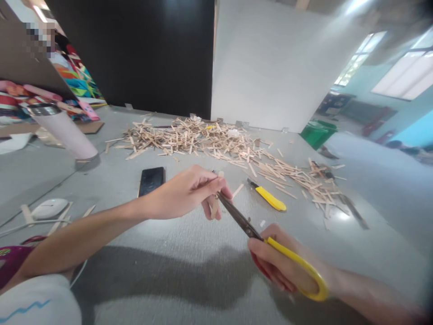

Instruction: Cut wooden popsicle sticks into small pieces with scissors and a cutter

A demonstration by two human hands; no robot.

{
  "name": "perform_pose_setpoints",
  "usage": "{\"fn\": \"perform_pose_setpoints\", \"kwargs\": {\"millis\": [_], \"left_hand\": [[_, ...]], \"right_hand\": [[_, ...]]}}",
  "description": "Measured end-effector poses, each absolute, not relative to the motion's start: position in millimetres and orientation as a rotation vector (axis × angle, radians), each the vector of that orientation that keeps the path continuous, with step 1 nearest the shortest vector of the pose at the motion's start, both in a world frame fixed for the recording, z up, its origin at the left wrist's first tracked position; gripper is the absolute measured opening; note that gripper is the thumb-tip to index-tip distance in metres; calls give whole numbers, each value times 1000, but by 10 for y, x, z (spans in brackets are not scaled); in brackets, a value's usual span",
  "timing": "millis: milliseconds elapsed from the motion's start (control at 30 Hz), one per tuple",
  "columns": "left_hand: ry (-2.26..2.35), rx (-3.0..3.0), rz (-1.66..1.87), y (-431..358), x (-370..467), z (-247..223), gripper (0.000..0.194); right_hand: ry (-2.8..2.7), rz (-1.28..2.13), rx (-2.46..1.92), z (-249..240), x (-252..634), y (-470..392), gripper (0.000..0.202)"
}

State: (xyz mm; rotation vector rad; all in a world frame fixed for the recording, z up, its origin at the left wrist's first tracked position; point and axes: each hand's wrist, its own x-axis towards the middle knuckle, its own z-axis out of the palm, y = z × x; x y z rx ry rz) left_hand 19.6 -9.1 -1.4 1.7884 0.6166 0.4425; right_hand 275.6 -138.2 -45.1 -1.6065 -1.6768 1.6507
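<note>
My right hand (280, 257) is closed around the handles of a pair of scissors (241, 219), one handle yellow and the other red. The dark blades point up and left, and their tips reach the fingers of my left hand (189, 192). Between that hand's thumb and fingers is a thin wooden stick (214, 208), its pale end poking out above the thumb. The blade tips look almost together at the stick; whether they touch it is hidden by my fingers. A yellow utility knife (270, 198) lies on the grey table just beyond the scissors.
A wide heap of wooden sticks (189, 137) spreads across the table's back and right side. A phone (152, 180) lies behind my left forearm. At left are a tumbler (66, 131) and a white mouse (50, 208). Black and white panels (270, 67) stand behind; a green bin (318, 134) is beyond.
</note>
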Motion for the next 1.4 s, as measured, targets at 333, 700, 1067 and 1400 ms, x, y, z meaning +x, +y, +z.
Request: {"fn": "perform_pose_setpoints", "kwargs": {"millis": [333,700,1067,1400], "left_hand": [[547,1787,375,-83,109,50,48],[476,1828,272,24,95,35,57],[416,1918,218,43,68,58,53],[520,1963,266,47,66,41,58]], "right_hand": [[-1674,1721,-1465,-310,2802,-1336,78],[-1644,1934,-1312,-417,2966,-1170,75],[-1771,1931,-1359,-314,3010,-1121,65],[-1738,1815,-1327,-292,2958,-1185,76]]}}
